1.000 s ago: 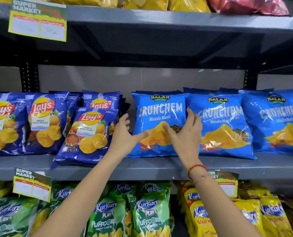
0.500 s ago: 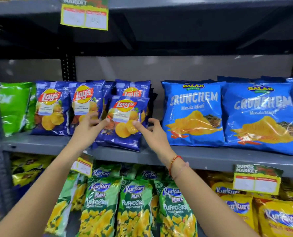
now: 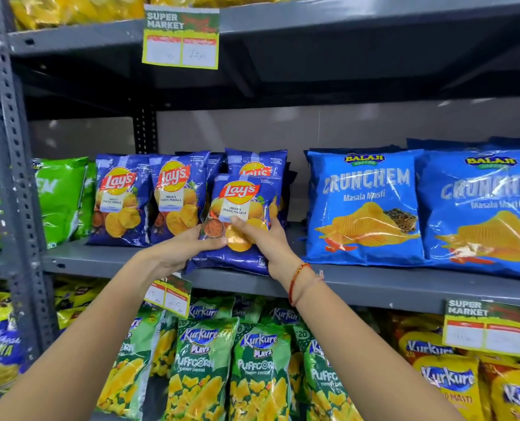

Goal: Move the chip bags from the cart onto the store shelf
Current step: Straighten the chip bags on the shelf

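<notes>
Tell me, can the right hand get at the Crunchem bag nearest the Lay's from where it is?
Probably yes, once it lets go. The right hand is gripping the front Lay's bag, and the nearest Crunchem bag stands just to its right on the same shelf, with nothing between.

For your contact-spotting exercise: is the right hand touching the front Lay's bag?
Touching. The head view shows the right hand wrapped round the front Lay's bag, thumb across its face.
</notes>
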